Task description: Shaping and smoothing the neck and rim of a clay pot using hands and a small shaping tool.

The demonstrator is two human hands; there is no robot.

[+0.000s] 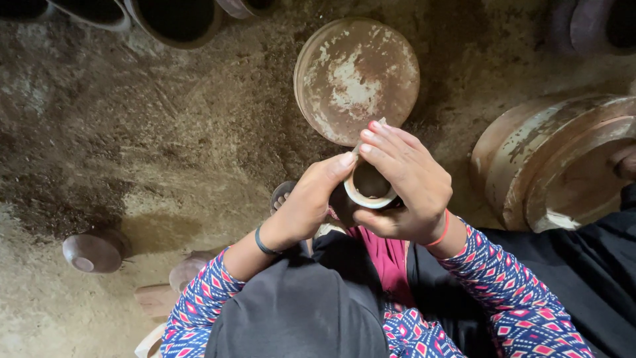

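We've got both hands wrapped on a small clay pot (368, 189) over our lap: left hand (306, 207) cups its side, right hand (404, 182) grips the rim, round metal lid (356, 78) lying just beyond.

We see no packages, labels, signs or screens anywhere in this view, from twelve o'clock round to six and back.
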